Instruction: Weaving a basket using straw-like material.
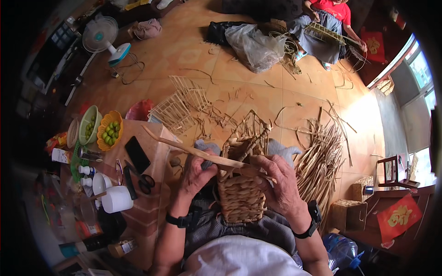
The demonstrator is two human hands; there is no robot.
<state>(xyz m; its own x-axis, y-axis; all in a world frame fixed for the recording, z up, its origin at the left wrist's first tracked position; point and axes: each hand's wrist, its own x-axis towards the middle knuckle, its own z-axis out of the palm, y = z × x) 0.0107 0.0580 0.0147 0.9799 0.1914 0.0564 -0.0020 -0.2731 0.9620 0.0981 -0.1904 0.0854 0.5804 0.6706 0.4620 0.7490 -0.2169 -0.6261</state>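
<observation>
A woven basket point(241, 198) of dried brown plant strands sits on my lap, its braided side toward me. Bare frame bars show at its far end. Across it lies a long flat dried strip point(193, 151), whose free end sticks out to the upper left over the table corner. My left hand point(199, 175) is closed round the strip left of the basket. At the basket's upper right, my right hand point(278, 179) pinches the strip's other end, its fingers bent over the weave. The right fingertips are partly hidden.
Left, a table point(154, 175) holds scissors point(146, 183), a black phone point(137, 154), a white cup point(117, 199) and fruit bowls point(110, 130). Loose dried strips point(322, 161) lie right. Wire frames point(172, 110) stand ahead. Another person point(329, 27) sits at the far right. Finished baskets point(348, 215) stand lower right.
</observation>
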